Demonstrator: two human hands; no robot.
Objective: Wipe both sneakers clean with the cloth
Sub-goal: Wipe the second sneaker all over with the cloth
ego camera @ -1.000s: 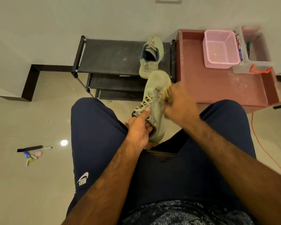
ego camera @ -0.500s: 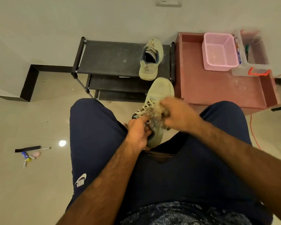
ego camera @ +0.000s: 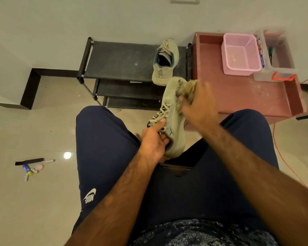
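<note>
Between the person's knees, out over the pale floor (ego camera: 43, 125), the held sneaker (ego camera: 174, 119) is up in the air, toe pointing away toward the wall, heel down by the lap. The left hand (ego camera: 154, 142) has it at the heel end, with fingers curled into the collar and the thumb laid across the lower laces. That's a firm grip. Up at the toe, the right hand (ego camera: 202, 103) is bunched around the cloth (ego camera: 188, 87), a tan, fuzzy wad pressed against the right side of the toe box. That hand is motion-blurred, so the lie of each finger cannot be made out. The cloth is clearly in its grasp, though, and touching the mesh upper.

Just beyond that toe, the second sneaker (ego camera: 164, 63) rests on the top shelf of the black shoe rack (ego camera: 121, 63). It sits at the right end, opening facing up, toe toward the wall, heel at the shelf's front edge.

Right of the rack stands a reddish-brown tray table (ego camera: 247, 96) with raised rims. A pink mesh basket (ego camera: 241, 55) sits at its back, and a clear plastic box (ego camera: 277, 59) is just beside the basket, with an orange latch at its front. An orange cable (ego camera: 281, 157) trails down the floor past the right knee. Far left on the floor lies a small scatter of bits (ego camera: 30, 167): a black strip, a pen-like stick and a few coloured pieces. Navy shorts (ego camera: 103, 148) cover both thighs, with a white logo on the left leg.
</note>
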